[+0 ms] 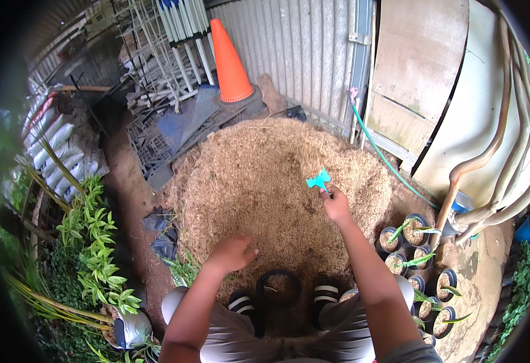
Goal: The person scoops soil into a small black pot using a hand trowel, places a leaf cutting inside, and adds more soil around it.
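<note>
Heap of loose, tan, flaky material (pixel 228 187) spreads broadly on the ground. Over its right part, the right hand (pixel 335 206) has its grip closed around the handle of a small teal plastic tool with a flat, notched head (pixel 319 179). The left hand (pixel 233 253) hangs above the heap's near left side, its grip loose, thumb apart from the bent fingers, nothing visible in it. A round black plastic pot (pixel 297 287) stands between two black shoes with white stripes (pixel 326 293).
</note>
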Demonstrator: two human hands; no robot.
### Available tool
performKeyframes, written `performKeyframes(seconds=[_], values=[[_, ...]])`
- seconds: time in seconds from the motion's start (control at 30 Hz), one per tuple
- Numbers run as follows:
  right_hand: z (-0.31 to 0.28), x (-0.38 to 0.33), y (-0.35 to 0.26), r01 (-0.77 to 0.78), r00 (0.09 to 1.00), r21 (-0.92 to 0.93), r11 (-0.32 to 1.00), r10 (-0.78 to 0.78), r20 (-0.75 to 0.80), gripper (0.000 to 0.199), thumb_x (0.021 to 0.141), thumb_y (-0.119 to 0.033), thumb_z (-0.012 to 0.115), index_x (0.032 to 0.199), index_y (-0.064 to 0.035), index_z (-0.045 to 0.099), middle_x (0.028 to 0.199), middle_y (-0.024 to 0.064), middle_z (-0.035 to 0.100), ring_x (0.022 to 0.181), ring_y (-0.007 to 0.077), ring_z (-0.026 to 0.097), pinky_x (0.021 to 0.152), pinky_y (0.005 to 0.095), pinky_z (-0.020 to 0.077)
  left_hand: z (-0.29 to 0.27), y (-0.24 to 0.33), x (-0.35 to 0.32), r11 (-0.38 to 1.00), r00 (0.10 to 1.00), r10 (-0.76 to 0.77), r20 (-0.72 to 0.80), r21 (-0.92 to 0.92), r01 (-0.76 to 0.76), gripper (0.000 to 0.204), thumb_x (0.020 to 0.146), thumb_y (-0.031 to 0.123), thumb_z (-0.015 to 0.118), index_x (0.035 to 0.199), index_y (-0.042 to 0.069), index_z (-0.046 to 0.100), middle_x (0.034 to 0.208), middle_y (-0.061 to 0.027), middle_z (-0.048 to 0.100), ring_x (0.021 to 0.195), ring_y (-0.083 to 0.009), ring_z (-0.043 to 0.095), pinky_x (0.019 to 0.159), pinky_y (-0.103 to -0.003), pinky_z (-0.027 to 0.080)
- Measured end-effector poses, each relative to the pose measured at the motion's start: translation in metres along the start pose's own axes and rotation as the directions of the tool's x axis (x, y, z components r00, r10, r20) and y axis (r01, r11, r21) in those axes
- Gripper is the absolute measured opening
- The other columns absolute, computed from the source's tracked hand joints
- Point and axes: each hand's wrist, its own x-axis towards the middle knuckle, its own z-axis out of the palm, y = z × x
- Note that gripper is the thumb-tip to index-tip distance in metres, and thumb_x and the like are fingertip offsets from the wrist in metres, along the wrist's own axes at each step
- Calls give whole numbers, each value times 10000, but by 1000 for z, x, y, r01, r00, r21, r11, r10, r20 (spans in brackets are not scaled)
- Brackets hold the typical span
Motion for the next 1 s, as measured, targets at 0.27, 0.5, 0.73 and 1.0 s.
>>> performKeyframes(seconds=[0.27, 0.5, 0.73, 1.0], values=[[-76, -22, -123, -130, 929, -66, 989, 144, 342, 363, 981, -360, 598, 999, -3, 660, 728, 192, 657, 700, 298, 675, 730, 438, 525, 0, 27, 3, 993, 974, 96, -207, -41, -106, 351, 943, 303, 606, 1190, 60, 658, 1139, -181, 681, 1060, -386, 646, 918, -463, 520], [-75, -77, -139, -243, 785, -68, 968, 237, 572, 354, 1007, -349, 582, 1047, 1, 615, 642, 69, 587, 534, 162, 615, 493, 305, 522, -6, 44, 6, 965, 850, 151, -505, -112, -238, 192, 913, 155, 648, 1079, 66, 686, 1030, -154, 706, 883, -365, 690, 765, -423, 567], [-50, -124, -145, -171, 739, 14, 985, 119, 663, 307, 980, -310, 603, 1017, -8, 640, 688, 127, 641, 583, 239, 668, 555, 371, 520, -21, 55, 8, 952, 787, 285, -548, 69, -297, 223, 873, 106, 668, 1092, 74, 695, 831, -113, 637, 745, -314, 657, 676, -430, 530], [-33, -132, -141, 68, 796, -81, 994, -5, 605, 314, 939, -342, 621, 1002, -39, 675, 860, 225, 669, 845, 420, 653, 742, 503, 492, -19, 37, 18, 930, 801, 362, -476, 120, -348, 111, 861, 92, 677, 966, 62, 697, 803, -102, 605, 702, -306, 620, 657, -421, 502]])
